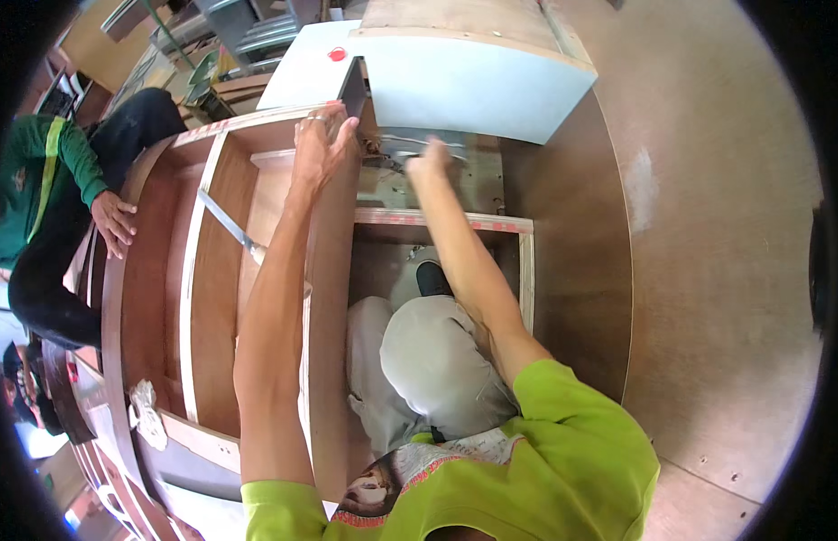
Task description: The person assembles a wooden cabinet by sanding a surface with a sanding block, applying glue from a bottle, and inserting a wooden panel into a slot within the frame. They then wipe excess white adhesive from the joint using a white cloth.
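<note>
My left hand (322,144) grips the far corner of a brown wooden cabinet frame (332,270), its fingers over the top edge and the thumb along the side panel. To the right, my right hand (428,164) is closed and blurred by motion. A smeared grey, metallic-looking shape (396,147) shows beside it, too blurred to name. Beyond my left forearm, a long metal blade with a pale handle (228,224) lies slantwise across the frame. Between my arms and nearer to me runs a pale-edged wooden crosspiece (437,218).
A co-worker's hand (114,223) rests on the frame's left side. White-faced boxes (473,86) stand at the far side. A tall brown panel (572,243) rises on my right. Crumpled white plastic (148,415) hangs at the near left. My knees are between the cabinet sections.
</note>
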`<state>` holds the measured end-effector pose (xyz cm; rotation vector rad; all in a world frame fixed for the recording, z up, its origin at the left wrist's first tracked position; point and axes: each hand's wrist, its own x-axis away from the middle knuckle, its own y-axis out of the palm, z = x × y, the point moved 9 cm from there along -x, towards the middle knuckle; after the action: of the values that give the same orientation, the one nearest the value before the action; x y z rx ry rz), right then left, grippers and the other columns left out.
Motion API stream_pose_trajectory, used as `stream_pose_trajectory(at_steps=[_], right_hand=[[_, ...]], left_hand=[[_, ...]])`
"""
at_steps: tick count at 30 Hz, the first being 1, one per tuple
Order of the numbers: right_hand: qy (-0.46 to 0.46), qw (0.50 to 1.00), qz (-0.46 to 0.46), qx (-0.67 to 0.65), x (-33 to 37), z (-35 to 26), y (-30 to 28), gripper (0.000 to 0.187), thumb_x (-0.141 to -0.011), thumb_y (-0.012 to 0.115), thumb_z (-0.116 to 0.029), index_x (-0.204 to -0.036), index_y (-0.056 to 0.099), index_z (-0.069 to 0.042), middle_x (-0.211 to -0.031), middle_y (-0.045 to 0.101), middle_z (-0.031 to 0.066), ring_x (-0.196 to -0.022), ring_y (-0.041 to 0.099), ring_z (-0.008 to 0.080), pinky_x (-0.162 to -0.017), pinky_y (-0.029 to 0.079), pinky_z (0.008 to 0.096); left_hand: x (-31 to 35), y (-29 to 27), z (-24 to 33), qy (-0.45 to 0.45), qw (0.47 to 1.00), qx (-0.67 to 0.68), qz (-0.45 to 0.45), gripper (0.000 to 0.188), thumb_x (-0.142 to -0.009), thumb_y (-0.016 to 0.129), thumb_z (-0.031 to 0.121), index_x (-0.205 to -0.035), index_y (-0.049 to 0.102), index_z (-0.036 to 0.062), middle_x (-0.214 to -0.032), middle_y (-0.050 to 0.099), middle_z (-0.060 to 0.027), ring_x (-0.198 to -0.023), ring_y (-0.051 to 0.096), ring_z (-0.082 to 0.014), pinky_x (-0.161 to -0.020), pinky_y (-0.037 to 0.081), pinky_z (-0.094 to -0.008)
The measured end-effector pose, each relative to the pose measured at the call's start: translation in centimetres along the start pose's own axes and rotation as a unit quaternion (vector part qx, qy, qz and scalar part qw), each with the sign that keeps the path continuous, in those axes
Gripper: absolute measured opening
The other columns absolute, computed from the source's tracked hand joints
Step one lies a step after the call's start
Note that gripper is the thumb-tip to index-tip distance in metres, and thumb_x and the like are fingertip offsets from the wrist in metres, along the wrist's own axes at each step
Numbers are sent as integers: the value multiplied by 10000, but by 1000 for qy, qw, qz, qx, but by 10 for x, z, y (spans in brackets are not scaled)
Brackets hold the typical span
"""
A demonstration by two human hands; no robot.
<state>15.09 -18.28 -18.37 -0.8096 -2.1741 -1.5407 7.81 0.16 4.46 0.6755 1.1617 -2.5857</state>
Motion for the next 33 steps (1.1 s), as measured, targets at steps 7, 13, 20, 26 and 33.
stream_pose_trajectory(at_steps=[7,13,20,26,33], right_hand=[[-56,998,-1,17,1,6,14,432,-883,483,-136,-1280,420,24,-1262,515,183,-1067,560,356,-940,449,587],[-38,994,59,79,20,9,7,393,-945,404,-137,-1307,382,16,-1235,525,185,-1063,574,377,-964,421,631],[30,999,1,16,48,25,23,400,-903,419,-101,-1281,426,29,-1261,523,184,-1086,560,333,-948,443,580],[139,988,-53,-46,62,29,19,435,-846,489,-38,-1279,464,-6,-1318,503,111,-1143,524,259,-1018,402,511],[53,998,-24,-26,12,15,6,376,-870,425,-73,-1231,483,16,-1225,554,172,-1009,600,362,-907,472,622]], left_hand=[[-7,14,2,43,999,10,12,402,-876,660,340,-1110,641,14,-1157,626,-203,-1108,560,-372,-976,413,-443],[3,12,-11,0,1000,15,7,406,-874,662,353,-1121,639,31,-1151,629,-202,-1110,555,-373,-966,414,-443],[13,-12,-27,5,1000,-10,25,396,-871,665,346,-1117,636,37,-1144,633,-194,-1101,555,-382,-978,398,-448],[26,-17,-36,26,996,-77,26,405,-894,652,327,-1141,629,8,-1110,642,-202,-1083,580,-357,-958,436,-427],[14,1,-16,18,999,-45,13,400,-868,672,353,-1100,644,28,-1158,626,-197,-1106,555,-372,-980,402,-441]])
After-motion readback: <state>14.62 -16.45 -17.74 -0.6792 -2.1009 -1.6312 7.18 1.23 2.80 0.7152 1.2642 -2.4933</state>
